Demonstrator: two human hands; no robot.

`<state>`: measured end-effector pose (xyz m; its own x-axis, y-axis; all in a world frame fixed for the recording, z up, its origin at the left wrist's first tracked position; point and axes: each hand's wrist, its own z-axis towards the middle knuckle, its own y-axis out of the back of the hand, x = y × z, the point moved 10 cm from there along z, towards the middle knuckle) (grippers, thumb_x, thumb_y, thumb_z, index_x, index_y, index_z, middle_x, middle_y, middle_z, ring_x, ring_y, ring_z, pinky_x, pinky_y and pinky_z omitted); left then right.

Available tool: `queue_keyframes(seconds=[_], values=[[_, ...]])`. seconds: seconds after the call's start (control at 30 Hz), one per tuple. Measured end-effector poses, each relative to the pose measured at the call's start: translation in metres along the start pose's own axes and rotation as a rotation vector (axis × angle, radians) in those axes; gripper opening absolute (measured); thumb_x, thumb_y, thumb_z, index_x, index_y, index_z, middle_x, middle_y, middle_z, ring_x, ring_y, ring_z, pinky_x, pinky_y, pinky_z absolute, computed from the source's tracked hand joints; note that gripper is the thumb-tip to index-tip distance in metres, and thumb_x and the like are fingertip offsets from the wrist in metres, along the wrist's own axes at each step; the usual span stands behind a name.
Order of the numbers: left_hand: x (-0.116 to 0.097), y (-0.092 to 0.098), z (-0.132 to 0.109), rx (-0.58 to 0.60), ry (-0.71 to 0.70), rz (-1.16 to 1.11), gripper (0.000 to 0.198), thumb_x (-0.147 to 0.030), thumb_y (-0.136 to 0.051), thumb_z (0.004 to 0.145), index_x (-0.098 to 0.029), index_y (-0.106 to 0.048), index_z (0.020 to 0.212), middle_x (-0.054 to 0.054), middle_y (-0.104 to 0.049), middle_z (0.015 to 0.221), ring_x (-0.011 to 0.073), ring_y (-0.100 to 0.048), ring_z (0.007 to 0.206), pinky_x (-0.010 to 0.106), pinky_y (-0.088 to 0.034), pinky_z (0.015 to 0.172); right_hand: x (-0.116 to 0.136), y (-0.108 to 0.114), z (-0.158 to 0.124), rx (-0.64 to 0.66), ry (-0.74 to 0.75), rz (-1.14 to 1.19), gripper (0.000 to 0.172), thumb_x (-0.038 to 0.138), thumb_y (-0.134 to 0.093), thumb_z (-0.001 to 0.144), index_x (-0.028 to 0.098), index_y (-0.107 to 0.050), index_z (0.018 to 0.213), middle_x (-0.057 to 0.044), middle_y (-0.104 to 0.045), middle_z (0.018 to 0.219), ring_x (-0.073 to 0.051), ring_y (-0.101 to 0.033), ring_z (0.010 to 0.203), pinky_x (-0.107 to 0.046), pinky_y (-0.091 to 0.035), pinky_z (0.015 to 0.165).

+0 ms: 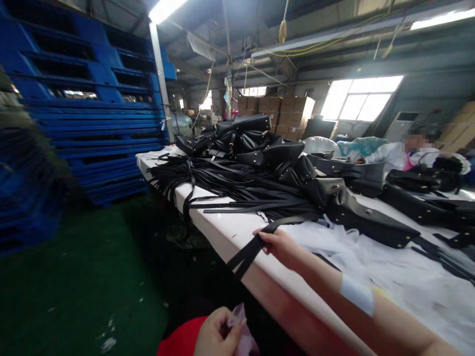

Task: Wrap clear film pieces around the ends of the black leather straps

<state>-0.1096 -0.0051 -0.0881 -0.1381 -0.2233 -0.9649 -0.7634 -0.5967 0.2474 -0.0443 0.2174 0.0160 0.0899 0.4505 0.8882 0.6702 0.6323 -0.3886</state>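
My right hand pinches a black strap over the near edge of the white table. Two flat lengths of the strap hang down to the left of my fingers, and another part runs back toward the pile. Low in the view, my left hand is closed on a crumpled, thin, whitish sheet; its exact kind I cannot make out. Beyond my right hand lies a spread of loose black straps, partly tied in a bundle at its left end.
Black bags are heaped behind the straps, and more bags lie to the right. White wrapping sheets cover the table's right side. Blue pallets are stacked at left above a green floor. Another person is at far right.
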Motion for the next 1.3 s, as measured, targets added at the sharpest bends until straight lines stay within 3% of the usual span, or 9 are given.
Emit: queue_keyframes(seconds=[0.1, 0.17, 0.3, 0.4, 0.53, 0.77, 0.87, 1.03, 1.3], values=[[-0.023, -0.007, -0.003, 0.010, -0.007, -0.054, 0.041, -0.055, -0.069, 0.071, -0.018, -0.055, 0.060, 0.001, -0.055, 0.062, 0.0157, -0.050, 0.059, 0.025, -0.042, 0.057, 0.006, -0.020, -0.054, 0.241, 0.143, -0.267, 0.032, 0.041, -0.078, 0.073, 0.014, -0.075, 0.089, -0.001, -0.062, 0.062, -0.009, -0.050, 0.049, -0.021, -0.040, 0.046], [-0.044, -0.016, -0.006, 0.060, -0.014, -0.046, 0.036, -0.048, -0.070, 0.071, -0.017, -0.057, 0.060, 0.001, -0.057, 0.061, 0.0155, -0.051, 0.058, 0.024, -0.041, 0.055, 0.019, -0.005, -0.075, 0.184, 0.247, -0.426, 0.036, 0.050, -0.074, 0.075, 0.015, -0.075, 0.083, -0.002, -0.062, 0.060, -0.010, -0.049, 0.049, -0.022, -0.037, 0.045], [-0.076, -0.027, -0.008, 0.103, -0.052, 0.043, 0.026, -0.037, -0.070, 0.071, -0.017, -0.058, 0.059, 0.001, -0.059, 0.060, 0.0143, -0.052, 0.055, 0.023, -0.039, 0.053, 0.045, 0.040, -0.095, -0.025, 0.389, -0.575, 0.039, 0.052, -0.069, 0.078, 0.014, -0.075, 0.082, -0.001, -0.058, 0.056, -0.009, -0.043, 0.047, -0.022, -0.032, 0.043], [-0.080, -0.033, -0.009, 0.106, -0.042, 0.072, 0.026, -0.037, -0.070, 0.071, -0.016, -0.061, 0.060, 0.002, -0.064, 0.061, 0.0148, -0.055, 0.055, 0.023, -0.040, 0.052, 0.050, 0.055, -0.105, -0.048, 0.414, -0.600, 0.039, 0.051, -0.067, 0.081, 0.014, -0.075, 0.089, -0.001, -0.060, 0.059, -0.009, -0.043, 0.046, -0.022, -0.032, 0.042], [-0.078, -0.041, -0.013, 0.127, -0.009, 0.051, 0.025, -0.038, -0.072, 0.071, -0.014, -0.066, 0.065, 0.006, -0.070, 0.066, 0.0160, -0.060, 0.057, 0.024, -0.043, 0.053, 0.049, 0.057, -0.119, -0.024, 0.418, -0.613, 0.038, 0.050, -0.068, 0.081, 0.013, -0.076, 0.090, -0.002, -0.061, 0.060, -0.010, -0.047, 0.048, -0.021, -0.034, 0.042], [-0.078, -0.059, -0.019, 0.249, 0.096, -0.089, 0.023, -0.034, -0.075, 0.067, -0.012, -0.067, 0.067, 0.005, -0.070, 0.065, 0.0152, -0.060, 0.056, 0.024, -0.045, 0.052, 0.046, 0.060, -0.123, 0.011, 0.407, -0.628, 0.039, 0.052, -0.070, 0.078, 0.013, -0.075, 0.084, -0.003, -0.063, 0.059, -0.011, -0.050, 0.049, -0.021, -0.037, 0.043], [-0.081, -0.066, -0.020, 0.318, 0.105, -0.133, 0.025, -0.035, -0.077, 0.066, -0.012, -0.068, 0.066, 0.002, -0.066, 0.060, 0.0124, -0.055, 0.052, 0.023, -0.042, 0.051, 0.036, 0.062, -0.118, 0.088, 0.342, -0.676, 0.040, 0.051, -0.069, 0.079, 0.013, -0.075, 0.086, -0.002, -0.063, 0.059, -0.011, -0.049, 0.048, -0.022, -0.036, 0.044], [-0.089, -0.077, -0.018, 0.395, 0.068, -0.084, 0.030, -0.039, -0.075, 0.070, -0.011, -0.069, 0.063, -0.001, -0.060, 0.054, 0.0095, -0.047, 0.048, 0.021, -0.036, 0.048, 0.020, 0.064, -0.111, 0.171, 0.256, -0.729, 0.040, 0.051, -0.068, 0.081, 0.015, -0.070, 0.065, -0.004, -0.065, 0.061, -0.012, -0.052, 0.052, -0.023, -0.037, 0.047], [-0.093, -0.095, -0.007, 0.380, 0.003, 0.040, 0.039, -0.046, -0.065, 0.077, -0.010, -0.068, 0.063, 0.000, -0.057, 0.054, 0.0110, -0.045, 0.050, 0.022, -0.031, 0.047, -0.019, 0.053, -0.101, 0.188, 0.129, -0.619, 0.042, 0.052, -0.071, 0.076, 0.017, -0.065, 0.053, -0.003, -0.059, 0.049, -0.012, -0.046, 0.043, -0.024, -0.034, 0.043]])
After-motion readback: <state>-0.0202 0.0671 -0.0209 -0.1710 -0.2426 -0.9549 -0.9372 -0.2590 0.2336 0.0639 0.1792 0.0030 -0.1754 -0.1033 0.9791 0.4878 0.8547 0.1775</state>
